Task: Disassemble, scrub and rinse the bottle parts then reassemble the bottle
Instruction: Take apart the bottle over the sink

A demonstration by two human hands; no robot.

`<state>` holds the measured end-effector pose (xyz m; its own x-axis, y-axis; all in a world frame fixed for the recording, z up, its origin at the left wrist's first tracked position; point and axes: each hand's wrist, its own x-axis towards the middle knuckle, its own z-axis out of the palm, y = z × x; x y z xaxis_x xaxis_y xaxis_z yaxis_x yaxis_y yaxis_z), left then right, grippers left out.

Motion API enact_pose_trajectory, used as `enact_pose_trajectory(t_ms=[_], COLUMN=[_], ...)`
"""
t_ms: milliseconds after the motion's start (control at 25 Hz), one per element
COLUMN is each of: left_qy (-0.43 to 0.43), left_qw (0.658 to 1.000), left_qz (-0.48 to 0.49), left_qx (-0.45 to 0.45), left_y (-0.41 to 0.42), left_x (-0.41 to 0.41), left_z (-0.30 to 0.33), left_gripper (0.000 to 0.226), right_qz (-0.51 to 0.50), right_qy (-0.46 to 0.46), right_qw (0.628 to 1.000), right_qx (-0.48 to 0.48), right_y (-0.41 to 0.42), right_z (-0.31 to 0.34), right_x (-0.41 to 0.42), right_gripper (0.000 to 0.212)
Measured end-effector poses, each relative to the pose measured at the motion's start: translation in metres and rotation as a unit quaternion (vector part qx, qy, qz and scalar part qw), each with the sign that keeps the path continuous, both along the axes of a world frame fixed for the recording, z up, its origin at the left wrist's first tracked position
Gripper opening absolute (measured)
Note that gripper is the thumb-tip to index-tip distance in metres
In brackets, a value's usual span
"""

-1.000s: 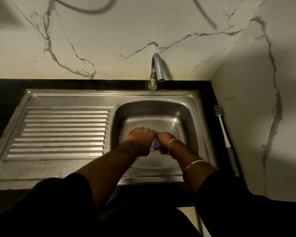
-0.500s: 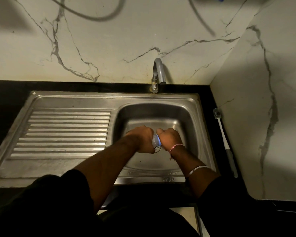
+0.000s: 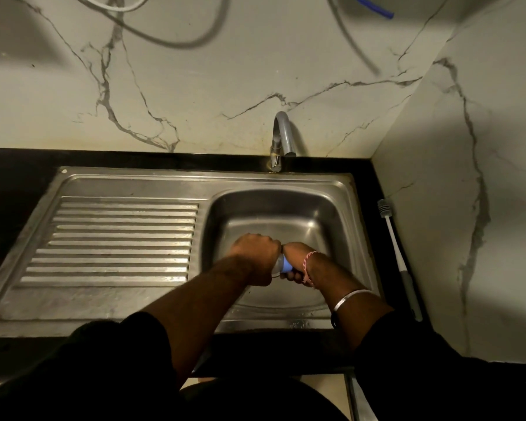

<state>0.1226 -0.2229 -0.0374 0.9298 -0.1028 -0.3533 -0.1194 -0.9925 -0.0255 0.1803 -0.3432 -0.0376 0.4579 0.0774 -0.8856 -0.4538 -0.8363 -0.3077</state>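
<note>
We note our right hand point(image 3: 296, 259) has rolled over since 0.5 s ago: knuckles then faced up, now the wrist w/ its red thread band point(image 3: 309, 266) sits on top and the fingers curl under the blue cap point(image 3: 286, 265). More of the cap shows now (clear bottle point(image 3: 277, 263) neck just visible beside it). Left hand point(image 3: 257, 256) has slid slightly toward us over the sink point(image 3: 340, 214). Our view has tipped up a bit; blue tube point(image 3: 374, 7) at top edge now seen.
</note>
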Motion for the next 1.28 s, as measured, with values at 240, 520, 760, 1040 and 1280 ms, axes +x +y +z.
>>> enact_pose_trajectory(t_ms=[240,520,760,1040,1280], left_qy=[0.159,0.209,0.146,0.178,0.155], left_qw=[0.971,0.933,0.972,0.976,0.948], left_qz=[0.122,0.198,0.121,0.078,0.179], left_qx=[-0.132,-0.217,-0.139,-0.1,-0.211], left_y=[0.017,0.048,0.048,0.05,0.06], left_x=[0.015,0.012,0.02,0.022,0.015], left_z=[0.013,-0.001,-0.013,-0.021,-0.043], left_gripper=[0.032,0.024,0.045,0.055,0.075], right_qz=[0.035,0.009,-0.14,-0.017,0.037], right_qy=[-0.166,-0.179,-0.08,-0.011,-0.092], right_qw=[0.984,0.926,0.926,0.977,0.944], right_qx=[0.053,0.332,0.342,0.213,0.314], right_y=[0.009,-0.005,-0.001,-0.001,-0.013], right_z=[-0.011,-0.029,-0.012,-0.02,-0.039], right_x=[0.003,0.0,0.014,0.012,0.033], right_gripper=[0.039,0.005,0.03,0.059,0.044])
